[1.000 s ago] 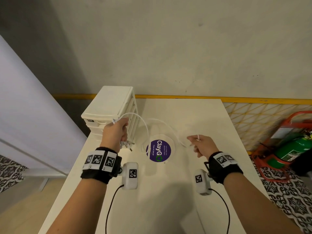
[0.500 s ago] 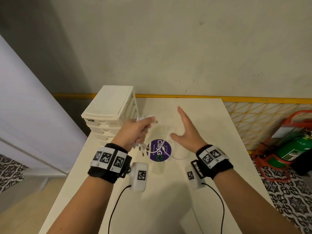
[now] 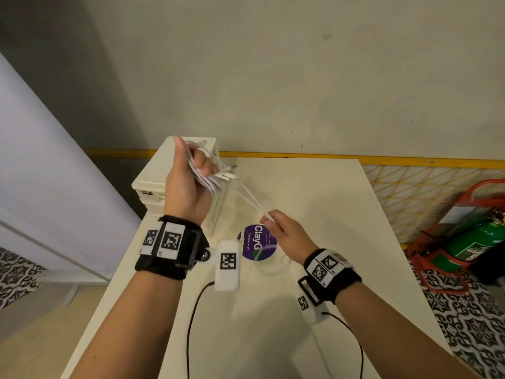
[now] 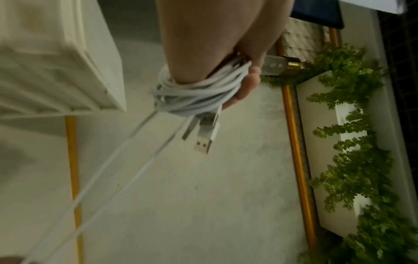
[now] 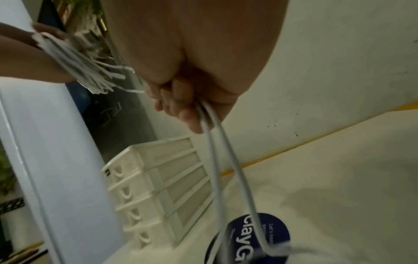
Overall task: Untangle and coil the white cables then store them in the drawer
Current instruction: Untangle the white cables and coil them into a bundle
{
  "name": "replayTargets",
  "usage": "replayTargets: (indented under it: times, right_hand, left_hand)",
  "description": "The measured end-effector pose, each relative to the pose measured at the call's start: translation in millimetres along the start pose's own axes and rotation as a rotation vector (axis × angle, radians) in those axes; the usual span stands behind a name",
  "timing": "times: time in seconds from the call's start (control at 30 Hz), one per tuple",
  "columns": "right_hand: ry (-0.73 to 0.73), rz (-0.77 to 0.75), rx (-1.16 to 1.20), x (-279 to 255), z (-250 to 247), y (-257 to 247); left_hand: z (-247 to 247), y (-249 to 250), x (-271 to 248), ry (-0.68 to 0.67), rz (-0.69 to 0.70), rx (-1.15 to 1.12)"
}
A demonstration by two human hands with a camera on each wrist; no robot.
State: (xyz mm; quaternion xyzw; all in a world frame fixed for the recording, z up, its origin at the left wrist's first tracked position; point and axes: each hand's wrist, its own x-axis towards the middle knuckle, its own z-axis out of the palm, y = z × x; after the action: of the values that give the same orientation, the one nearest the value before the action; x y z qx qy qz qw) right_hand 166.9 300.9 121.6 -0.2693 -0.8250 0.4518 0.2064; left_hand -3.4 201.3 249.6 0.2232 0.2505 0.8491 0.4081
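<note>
The white cables are now wound in several loops around the raised left hand, whose fingers are curled round the bundle; half a second earlier that hand was held lower, over the counter, with less cable gathered on it. In the left wrist view two USB plugs are seen hanging free below the coil. Two taut strands are drawn from the coil toward four o'clock, where they are pinched by the right hand; that hand was spread flat and empty half a second ago. Beyond the pinch, the remaining slack is seen dropping to the counter at the purple sticker in the right wrist view. The drawer unit is stood at the counter's ten o'clock corner, with all drawers apparently shut. By this judgement, coiling is well advanced but unfinished: the loose tail is yet to be wound on, and a drawer is yet to be opened.
</note>
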Motion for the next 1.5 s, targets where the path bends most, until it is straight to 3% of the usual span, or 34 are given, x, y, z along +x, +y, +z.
replayTargets:
  times: [0.07, 0.17, 0.27, 0.37, 0.5, 0.63, 0.73, 0.83, 0.97, 1.07, 1.17, 1.23, 1.3, 1.37, 1.5]
  right_hand:
    - [-0.069, -0.055, -0.042, -6.3, 7.6, 6.0]
    - [-0.105, -0.205, -0.123, -15.3, 14.8, -1.0]
    - [0.054, -0.356, -0.091, -13.9, 11.0, -21.0]
    - [0.185, -0.475, -0.081, -3.4, 0.3, -36.7]
    - [0.234, -0.491, -0.050, 7.5, -16.1, -50.6]
    - [0.236, -0.430, -0.085, 16.8, -30.4, -35.9]
    - [0.237, -0.279, -0.080, 13.6, -37.2, -14.8]
    - [0.137, -0.134, -0.097, 2.0, -31.5, 0.8]
    - [-0.041, -0.024, -0.149, -10.7, -7.1, 14.0]
    - [-0.222, 0.012, -0.246, -21.7, 10.7, 15.6]
    - [-0.268, -0.064, -0.269, -32.5, 14.9, 2.4]
    - [-0.239, -0.160, -0.284, -36.3, 11.1, -10.1]
    - [-0.192, -0.233, -0.285, -38.7, 4.4, -23.7]
    - [-0.126, -0.310, -0.290, -38.6, -2.5, -32.1]
    - [-0.005, -0.497, -0.314, -33.7, -15.3, -41.8]
  left_hand:
    - [2.6, 2.8, 3.2, 0.166, 0.148, 0.068]
    - [-9.5, -1.3, 5.8, 0.262, 0.303, 0.517]
    - [-31.5, -12.8, 0.6, 0.053, 0.329, 1.175]
    - [-38.0, -29.2, -13.0, -0.166, 0.078, 1.474]
    - [-39.7, -42.5, -30.4, -0.360, -0.354, 1.182]
    - [-39.4, -43.0, -44.0, -0.460, -0.517, 0.694]
    - [-32.8, -35.6, -41.2, -0.535, -0.496, 0.320]
    - [-22.2, -25.0, -31.0, -0.543, -0.432, -0.074]
    - [1.6, -14.4, -25.5, -0.393, -0.209, -0.199]
    - [12.1, -8.8, -17.1, -0.051, 0.039, -0.004]
    - [5.5, -13.8, -13.9, 0.224, 0.244, 0.571]
    - [-8.1, -22.2, -17.1, 0.199, 0.337, 0.958]
    - [-25.8, -31.1, -22.5, 0.080, 0.373, 1.234]
    - [-42.0, -38.6, -28.1, 0.024, 0.260, 1.377]
    - [-39.4, -52.8, -47.2, -0.077, 0.037, 1.400]
